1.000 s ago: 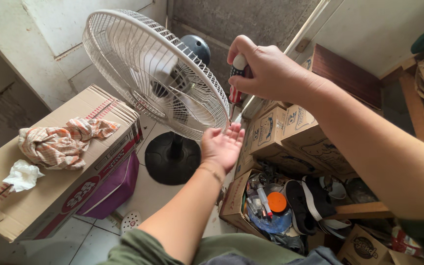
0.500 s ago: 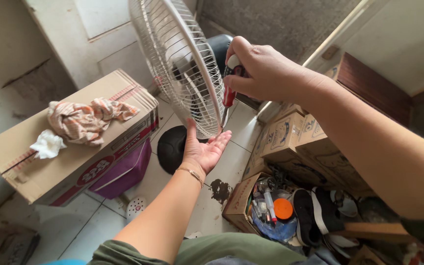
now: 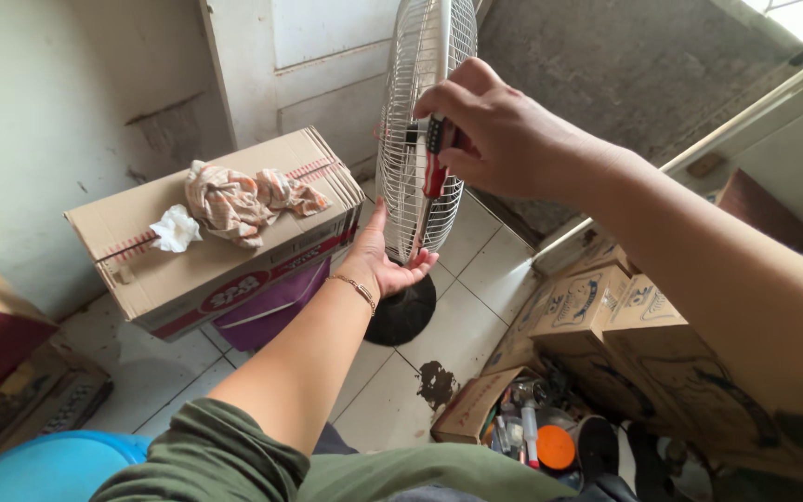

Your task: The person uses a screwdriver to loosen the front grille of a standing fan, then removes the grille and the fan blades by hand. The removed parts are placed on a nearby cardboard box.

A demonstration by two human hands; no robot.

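Hands: a red-handled screwdriver [image 3: 434, 172] is being gripped by the right hand [image 3: 494, 139] and worked at the rim of the standing fan's wire grille [image 3: 415, 121], still mounted, while the released left hand [image 3: 385, 265] is being cupped beneath.

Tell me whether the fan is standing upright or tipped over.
Upright. The fan stands on its round black base flat on the tiled floor; the left hand is cupped under the grille's bottom edge.
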